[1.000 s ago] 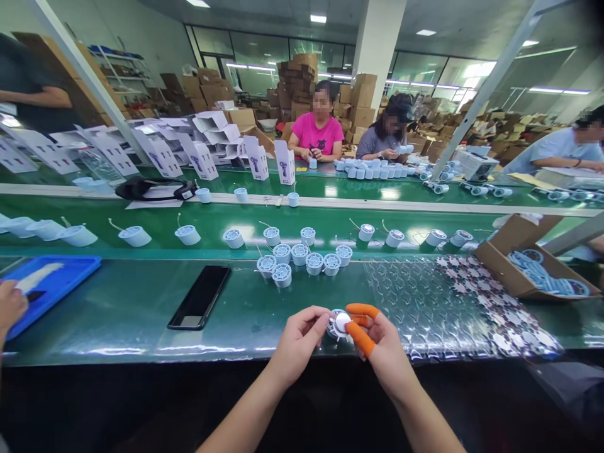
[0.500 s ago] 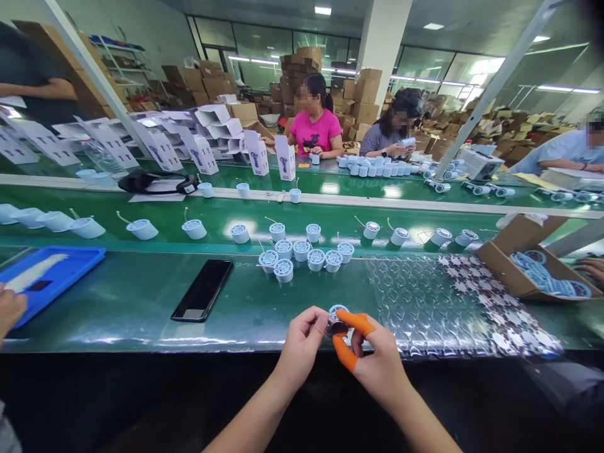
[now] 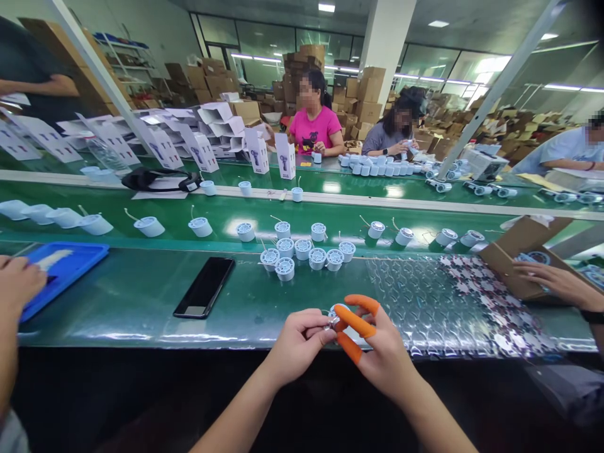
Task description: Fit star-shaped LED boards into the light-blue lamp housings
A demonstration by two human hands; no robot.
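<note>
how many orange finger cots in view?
3, all on the right hand: thumb cot lowest, middle cot just above, upper cot topmost. Others may be hidden behind the hand.

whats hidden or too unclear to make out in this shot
All in the head view:
Small shiny part: too small, mostly hidden by the left hand and right hand.
Light-blue housing: partly behind orange finger covers.
Blue rings in the cardboard box: partly covered by the right-side co-worker's hand.
Blue tray: left part covered by the left-side co-worker's hand.
White cartons: lettering too small to read.
</note>
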